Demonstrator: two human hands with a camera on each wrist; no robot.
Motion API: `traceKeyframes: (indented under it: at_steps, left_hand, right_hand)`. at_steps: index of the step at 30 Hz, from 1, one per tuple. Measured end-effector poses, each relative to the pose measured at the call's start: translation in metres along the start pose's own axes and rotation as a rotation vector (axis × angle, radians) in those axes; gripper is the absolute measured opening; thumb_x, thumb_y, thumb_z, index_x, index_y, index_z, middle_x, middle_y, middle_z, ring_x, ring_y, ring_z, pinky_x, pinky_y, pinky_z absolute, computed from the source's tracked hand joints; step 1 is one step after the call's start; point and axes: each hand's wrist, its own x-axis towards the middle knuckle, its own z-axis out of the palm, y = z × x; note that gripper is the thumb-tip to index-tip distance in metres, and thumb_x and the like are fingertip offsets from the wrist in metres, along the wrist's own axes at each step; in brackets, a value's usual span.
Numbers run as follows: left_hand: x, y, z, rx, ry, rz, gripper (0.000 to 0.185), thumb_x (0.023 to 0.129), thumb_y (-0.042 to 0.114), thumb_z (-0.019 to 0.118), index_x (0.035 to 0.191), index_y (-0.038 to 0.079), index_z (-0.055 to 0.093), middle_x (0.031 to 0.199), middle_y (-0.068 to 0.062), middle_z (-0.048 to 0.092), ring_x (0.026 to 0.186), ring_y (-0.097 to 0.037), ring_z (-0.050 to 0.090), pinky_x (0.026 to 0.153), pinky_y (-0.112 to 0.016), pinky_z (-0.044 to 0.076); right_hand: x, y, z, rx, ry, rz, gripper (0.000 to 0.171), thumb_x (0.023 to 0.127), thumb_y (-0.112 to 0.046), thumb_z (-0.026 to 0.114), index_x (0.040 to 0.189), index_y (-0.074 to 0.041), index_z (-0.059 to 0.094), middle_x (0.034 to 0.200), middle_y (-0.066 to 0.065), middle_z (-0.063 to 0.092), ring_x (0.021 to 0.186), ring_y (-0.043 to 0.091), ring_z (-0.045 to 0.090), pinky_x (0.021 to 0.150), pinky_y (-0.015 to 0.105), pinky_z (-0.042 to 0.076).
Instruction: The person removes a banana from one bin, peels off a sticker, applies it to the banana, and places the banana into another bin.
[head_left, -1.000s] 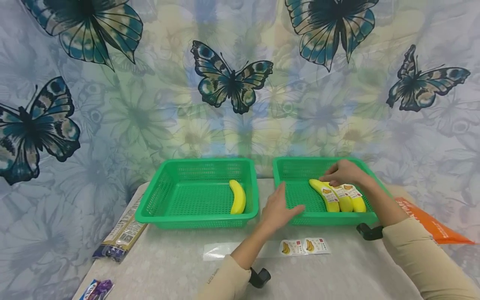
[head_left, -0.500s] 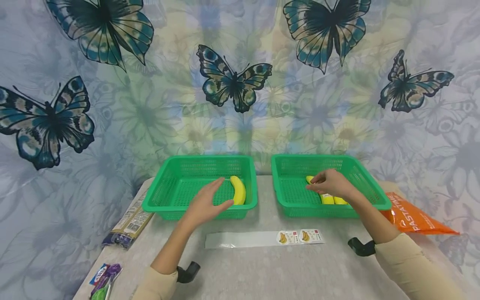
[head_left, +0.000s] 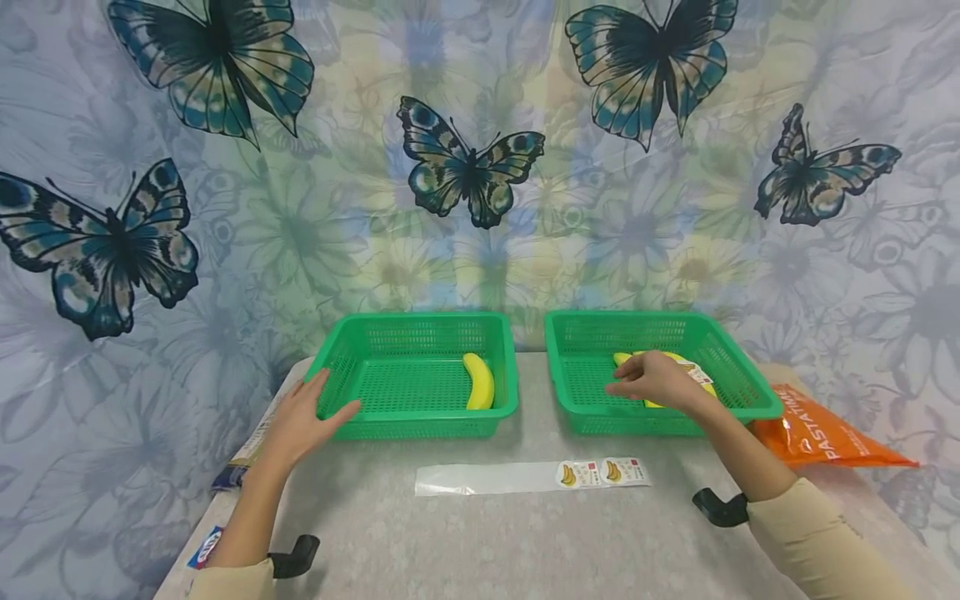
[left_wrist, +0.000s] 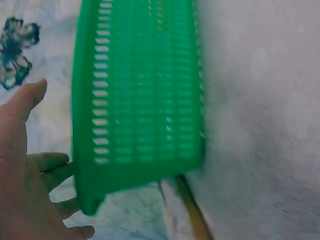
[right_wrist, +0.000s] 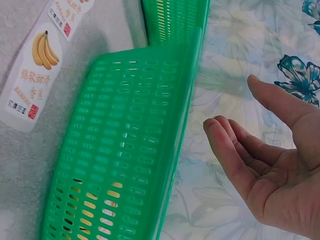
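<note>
Head view, open left hand (head_left: 300,417) touching left basket (head_left: 420,412), relaxed right hand (head_left: 654,382) above bananas (head_left: 693,373)

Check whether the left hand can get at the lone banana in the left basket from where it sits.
Probably yes: the left hand rests open at the left basket corner, the banana lies uncovered by the far wall, nothing between.

There were 2 green baskets (head_left: 417,332) (head_left: 660,325), 1 unlabelled banana (head_left: 480,381), 2 hands (head_left: 300,417) (head_left: 656,379), 2 banana stickers (head_left: 575,474) (head_left: 622,471), 1 orange bag (head_left: 821,433), 5 printed butterflies (head_left: 468,171).
</note>
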Motion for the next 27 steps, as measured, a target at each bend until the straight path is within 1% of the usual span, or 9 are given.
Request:
traceKeyframes:
  at_steps: [4,8,11,13,16,19,24,27]
  left_hand:
    - [-0.003,-0.02,0.007,-0.033,-0.031,-0.049,0.099,0.091,0.066,0.048,0.155,-0.001,0.015,0.159,-0.029,0.017,0.14,-0.059,0.016,0.106,-0.077,0.017]
    - [-0.002,-0.029,0.014,-0.086,-0.069,-0.093,0.101,0.092,0.066,0.047,0.156,-0.001,0.008,0.162,-0.026,0.006,0.141,-0.058,0.015,0.105,-0.077,0.019]
    - [0.0,-0.03,0.016,-0.133,-0.066,-0.125,0.103,0.091,0.067,0.047,0.157,0.003,0.001,0.163,-0.022,-0.001,0.142,-0.056,0.014,0.104,-0.078,0.02]
    - [0.002,-0.03,0.016,-0.153,-0.052,-0.141,0.104,0.091,0.068,0.047,0.157,0.005,-0.003,0.163,-0.021,-0.003,0.142,-0.057,0.012,0.104,-0.078,0.019]
    - [0.006,-0.029,0.017,-0.169,-0.035,-0.16,0.105,0.09,0.068,0.049,0.157,0.006,-0.004,0.164,-0.02,-0.004,0.142,-0.057,0.012,0.105,-0.078,0.018]
    - [0.007,-0.028,0.017,-0.17,-0.036,-0.172,0.107,0.089,0.068,0.051,0.156,0.005,-0.004,0.164,-0.02,-0.004,0.143,-0.057,0.011,0.106,-0.077,0.017]
    - [0.007,-0.027,0.019,-0.191,-0.051,-0.173,0.109,0.088,0.067,0.053,0.156,0.005,-0.005,0.163,-0.02,-0.008,0.143,-0.056,0.009,0.107,-0.076,0.017]
    - [0.007,-0.027,0.022,-0.209,-0.046,-0.171,0.11,0.087,0.066,0.055,0.156,0.005,-0.005,0.164,-0.018,-0.009,0.144,-0.055,0.008,0.108,-0.075,0.017]
  right_hand:
    - [0.004,-0.001,0.009,0.002,-0.012,-0.014,0.051,0.086,-0.032,0.074,0.12,0.005,0.064,0.109,0.02,0.069,0.087,0.025,0.071,0.078,0.04,0.059]
    - [0.008,-0.002,0.016,-0.012,-0.023,-0.013,0.052,0.085,-0.034,0.075,0.119,0.004,0.065,0.107,0.018,0.071,0.087,0.024,0.071,0.078,0.041,0.059]
    - [0.011,-0.004,0.019,-0.01,-0.031,-0.02,0.053,0.084,-0.034,0.076,0.12,0.004,0.065,0.103,0.015,0.072,0.086,0.025,0.071,0.078,0.04,0.059]
    - [0.013,-0.007,0.021,-0.008,-0.04,-0.03,0.053,0.084,-0.033,0.076,0.119,0.005,0.065,0.1,0.013,0.073,0.085,0.025,0.071,0.077,0.039,0.059]
    - [0.017,-0.014,0.025,-0.02,-0.054,-0.035,0.053,0.084,-0.032,0.076,0.119,0.005,0.065,0.097,0.011,0.073,0.083,0.023,0.07,0.076,0.038,0.059]
    - [0.023,-0.025,0.03,-0.05,-0.073,-0.028,0.053,0.083,-0.033,0.077,0.119,0.003,0.066,0.099,0.009,0.073,0.084,0.02,0.069,0.074,0.035,0.058]
    - [0.039,-0.047,0.04,-0.11,-0.106,-0.027,0.05,0.081,-0.035,0.078,0.118,-0.002,0.068,0.106,0.008,0.072,0.091,0.016,0.067,0.075,0.033,0.056]
    - [0.05,-0.061,0.046,-0.145,-0.133,-0.043,0.048,0.081,-0.035,0.078,0.116,-0.004,0.07,0.105,0.007,0.072,0.091,0.016,0.067,0.075,0.031,0.056]
